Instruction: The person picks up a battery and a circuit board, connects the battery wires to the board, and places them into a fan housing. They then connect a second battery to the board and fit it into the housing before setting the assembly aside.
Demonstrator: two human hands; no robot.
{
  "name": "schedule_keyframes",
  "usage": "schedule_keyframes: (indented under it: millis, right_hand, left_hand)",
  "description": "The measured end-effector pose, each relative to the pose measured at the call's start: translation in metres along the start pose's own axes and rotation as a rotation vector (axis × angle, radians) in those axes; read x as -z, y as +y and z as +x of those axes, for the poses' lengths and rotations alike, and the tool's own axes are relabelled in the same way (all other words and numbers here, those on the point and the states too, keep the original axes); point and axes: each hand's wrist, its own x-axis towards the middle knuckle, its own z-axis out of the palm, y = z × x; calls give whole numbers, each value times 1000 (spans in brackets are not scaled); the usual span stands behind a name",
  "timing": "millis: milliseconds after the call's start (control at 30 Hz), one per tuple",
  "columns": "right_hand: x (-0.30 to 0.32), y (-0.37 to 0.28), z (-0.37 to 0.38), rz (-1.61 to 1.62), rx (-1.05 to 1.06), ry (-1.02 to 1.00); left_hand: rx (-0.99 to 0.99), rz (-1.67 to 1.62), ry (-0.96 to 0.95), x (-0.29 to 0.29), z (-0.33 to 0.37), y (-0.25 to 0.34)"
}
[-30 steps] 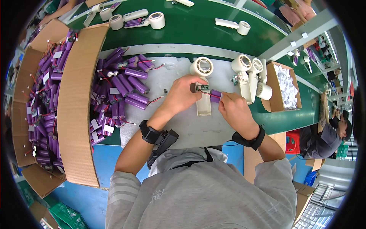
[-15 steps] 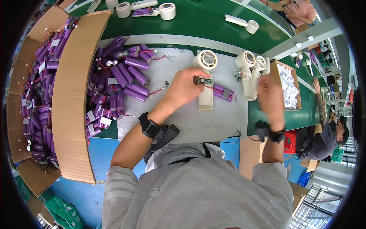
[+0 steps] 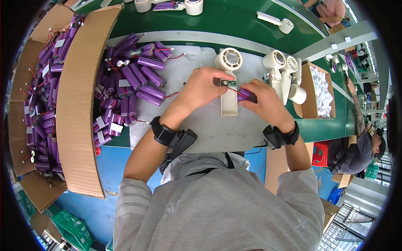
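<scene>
A white handheld fan (image 3: 229, 105) lies on the grey mat, its round head away from me and its handle housing open. My left hand (image 3: 202, 88) is closed at the upper handle, thumb and fingers gripping around the small green circuit board (image 3: 228, 83). My right hand (image 3: 266, 100) has its fingers wrapped on a purple battery pack (image 3: 247, 95) just right of the handle. Thin red and dark wires (image 3: 233, 89) run between the pack and the board. Part of the pack is hidden by my right fingers.
Purple battery packs (image 3: 144, 75) lie piled on the mat's left, beside a cardboard box (image 3: 81, 104) full of more. To the right are several white fan parts (image 3: 274, 60) and a carton (image 3: 307, 92) of white pieces. Fan parts (image 3: 194, 6) lie on the green bench beyond.
My right hand has come in from the right-hand fan parts and taken hold of the battery pack. A round white fan part now lies next to the carton. My left hand stays at the board.
</scene>
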Motion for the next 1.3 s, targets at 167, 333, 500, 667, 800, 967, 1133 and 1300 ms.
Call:
schedule_keyframes:
  millis: [167, 333, 500, 667, 800, 967, 1133, 1300]
  right_hand:
    - [24, -15, -4, 738, -309, -315]
    - [5, -15, -13, 1419, -160, -336]
    - [-4, -26, -19, 1405, -50, -283]
    - [0, -42, -19, 1000, -242, -180]
    - [-7, -35, -18, 480, 54, 101]
    - [-18, -28, -18, 547, 50, 135]
    - [-27, -21, -12, 542, -2, 144]
    - [-32, -18, -9, 404, 101, 189]
  left_hand:
    - [-16, 55, -25, 5, 0, 0]
    - [-171, 174, -19, 5, 1, -1]
    - [-283, 228, 32, 3, 3, -6]
    - [-278, 260, 12, 2, 2, -8]
    - [-279, 267, -10, 4, 1, -7]
    - [-263, 249, -42, 6, 0, -5]
    - [-347, 238, -6, 5, 1, -12]
    - [-356, 229, -15, 6, 0, -12]
